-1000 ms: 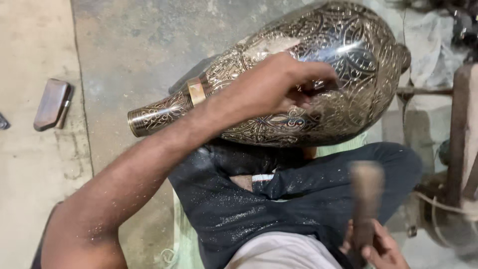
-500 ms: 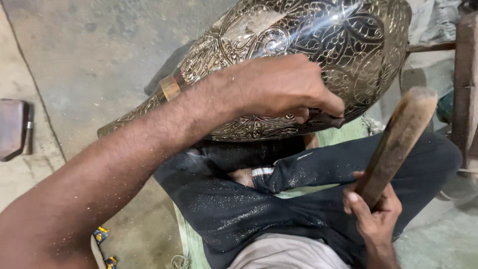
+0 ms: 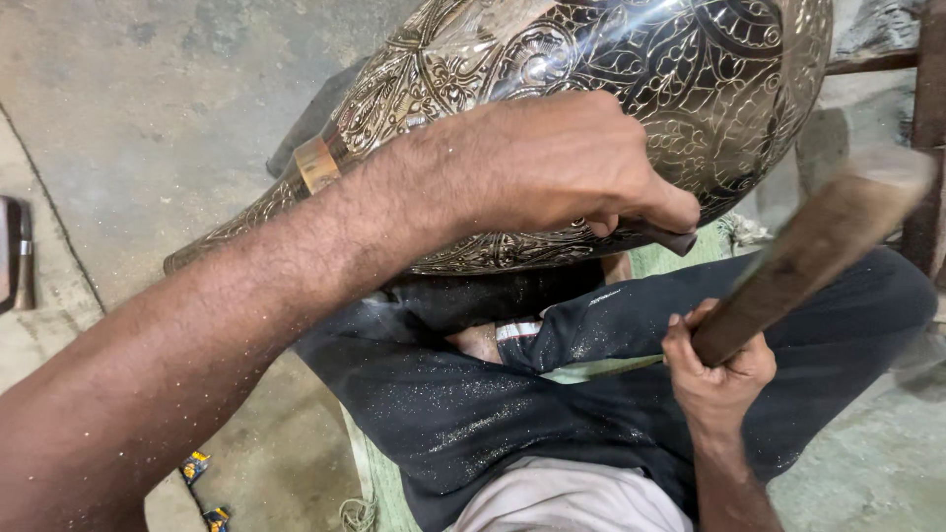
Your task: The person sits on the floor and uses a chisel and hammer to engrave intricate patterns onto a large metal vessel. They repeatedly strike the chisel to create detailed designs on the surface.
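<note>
Lower right, the right hand [image 3: 717, 363] is fisted tight round a brown wooden mallet handle [image 3: 800, 261], angled up to the right edge. Mid-frame, the left hand [image 3: 552, 163], arm crossing from lower left, pinches a small dark chisel [image 3: 662, 234] against the big engraved brass vase [image 3: 591, 108] lying across dark-trousered legs [image 3: 512, 394].

Metalworking craft workshop, floor-level. Evidence: bare, stained concrete floor [image 3: 177, 108]; large engraved brass vessel [image 3: 631, 89] with dense floral chasing, laid on its side across crossed legs in dark trousers [image 3: 473, 404] speckled with fine metal dust; wooden mallet [image 3: 818, 246] gripped in right hand [image 3: 714, 369]; dark chisel-like tool [image 3: 670, 236] pinched under left hand [image 3: 552, 167] against the metal; worn green mat [image 3: 379, 483] underfoot; rough wooden frame [image 3: 926, 118] at right edge.
</note>
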